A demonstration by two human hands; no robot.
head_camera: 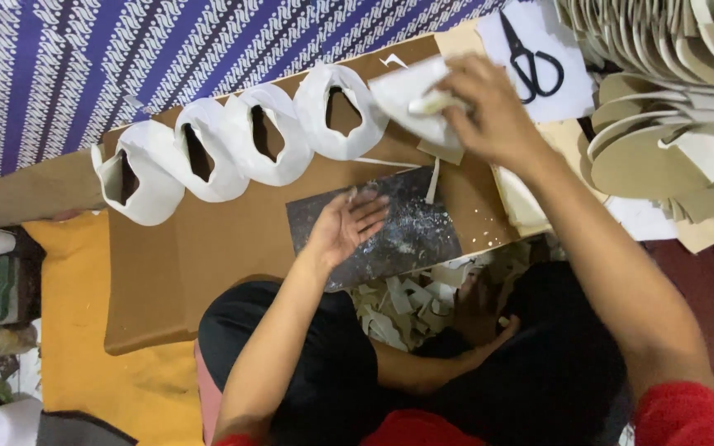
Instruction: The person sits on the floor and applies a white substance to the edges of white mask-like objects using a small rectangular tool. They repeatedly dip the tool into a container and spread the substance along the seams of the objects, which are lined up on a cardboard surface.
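white cutout [413,97] pinched in r hand [489,111]; l hand [349,227] flat, fingers apart, on dark cutting slab [411,239].

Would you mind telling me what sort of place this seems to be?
Probably a small floor-level craft workshop, perhaps for footwear: a row of white cut-out pieces on a cardboard board, a stack of sole-shaped blanks, black scissors, and offcut scraps.

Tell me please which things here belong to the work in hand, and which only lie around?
In the work:
right hand holding a white piece
left hand resting on the dark slab
row of white pieces
brown board

Lying about:
scissors
stack of tan soles
scraps
yellow cloth
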